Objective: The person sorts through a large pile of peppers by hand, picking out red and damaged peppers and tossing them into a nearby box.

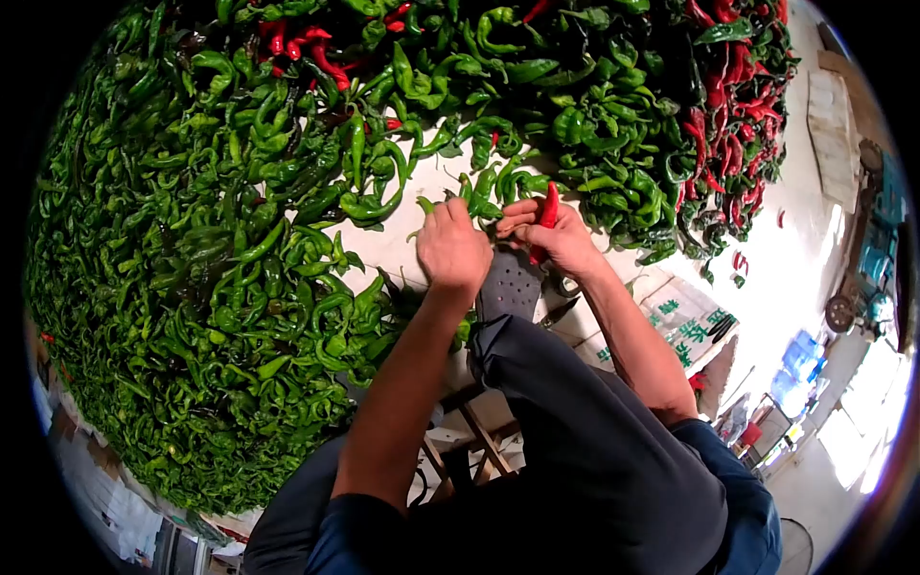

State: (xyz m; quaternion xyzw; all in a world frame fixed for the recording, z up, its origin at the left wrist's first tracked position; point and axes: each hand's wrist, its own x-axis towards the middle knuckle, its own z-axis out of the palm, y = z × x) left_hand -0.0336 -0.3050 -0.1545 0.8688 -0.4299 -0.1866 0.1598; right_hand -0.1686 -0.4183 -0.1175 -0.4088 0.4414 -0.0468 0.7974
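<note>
My right hand (572, 244) has a red chili pepper (549, 213) held upright by the thumb, while its fingers reach left over the pale surface. Beside it, my left hand (453, 247) is curled with the knuckles up. A green pepper (426, 205) shows at its fingertips, but what the fingers grip is hidden. Just beyond both hands lie several loose green peppers (487, 184). A dark shoe with small holes (513, 286) is below and between my hands.
A broad heap of green peppers (220, 316) spreads on the left and far side. Red peppers (733, 134) are piled at the right. A printed white sack (685, 321) lies right of my knee. Blue equipment (874, 235) stands farther right.
</note>
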